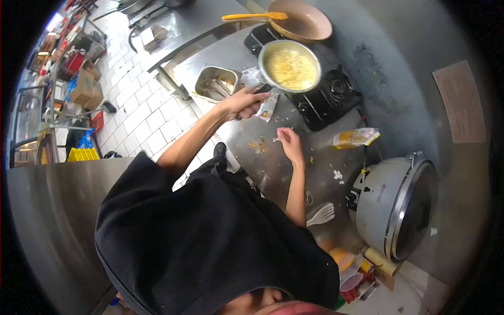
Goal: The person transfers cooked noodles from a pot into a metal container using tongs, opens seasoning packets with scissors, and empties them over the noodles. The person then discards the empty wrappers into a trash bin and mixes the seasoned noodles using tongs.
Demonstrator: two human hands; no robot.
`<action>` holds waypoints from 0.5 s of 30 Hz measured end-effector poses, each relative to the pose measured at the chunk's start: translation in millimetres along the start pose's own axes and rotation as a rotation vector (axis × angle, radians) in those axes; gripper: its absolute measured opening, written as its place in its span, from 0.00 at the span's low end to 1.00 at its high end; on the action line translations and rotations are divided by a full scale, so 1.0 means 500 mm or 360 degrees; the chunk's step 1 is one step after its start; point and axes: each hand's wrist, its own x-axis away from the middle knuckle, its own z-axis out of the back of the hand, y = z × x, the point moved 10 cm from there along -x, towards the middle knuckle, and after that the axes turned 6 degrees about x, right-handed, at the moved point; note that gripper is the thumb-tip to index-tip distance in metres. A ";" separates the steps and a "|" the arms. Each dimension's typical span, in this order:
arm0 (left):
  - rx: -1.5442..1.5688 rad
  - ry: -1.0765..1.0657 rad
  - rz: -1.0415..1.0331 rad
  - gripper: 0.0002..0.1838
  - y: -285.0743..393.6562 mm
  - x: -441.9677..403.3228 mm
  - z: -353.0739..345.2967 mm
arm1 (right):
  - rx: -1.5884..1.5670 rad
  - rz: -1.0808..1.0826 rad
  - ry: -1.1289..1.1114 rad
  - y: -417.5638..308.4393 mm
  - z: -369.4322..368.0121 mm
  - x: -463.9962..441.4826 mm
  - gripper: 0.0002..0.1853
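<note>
The left hand (244,104) grips the black handle (264,90) of a round silver metal pot (289,45); the right hand (290,143) curls above the grey steel surface (321,172), contents unclear.

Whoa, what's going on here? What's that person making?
Someone in a black shirt is at a kitchen counter. Their left hand is gripping the handle of a pan full of pale yellow bits, over a black stove. Their right hand is above the messy counter; I can't tell if it's holding anything. An orange spatula lies across another pan behind. I can't tell exactly what the yellow food is.
</note>
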 end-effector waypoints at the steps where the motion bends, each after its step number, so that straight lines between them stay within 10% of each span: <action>1: 0.0039 0.0055 0.0038 0.15 -0.006 0.035 0.046 | 0.0061 0.0132 -0.0023 -0.026 -0.037 -0.049 0.13; 8: 0.0206 0.0539 -0.0133 0.20 -0.008 0.271 0.349 | 0.0902 0.0808 0.0220 -0.350 -0.305 -0.250 0.12; 15: 0.0285 0.0788 -0.0233 0.21 -0.029 0.369 0.612 | 0.2093 0.0607 -0.0438 -0.260 -0.528 -0.391 0.11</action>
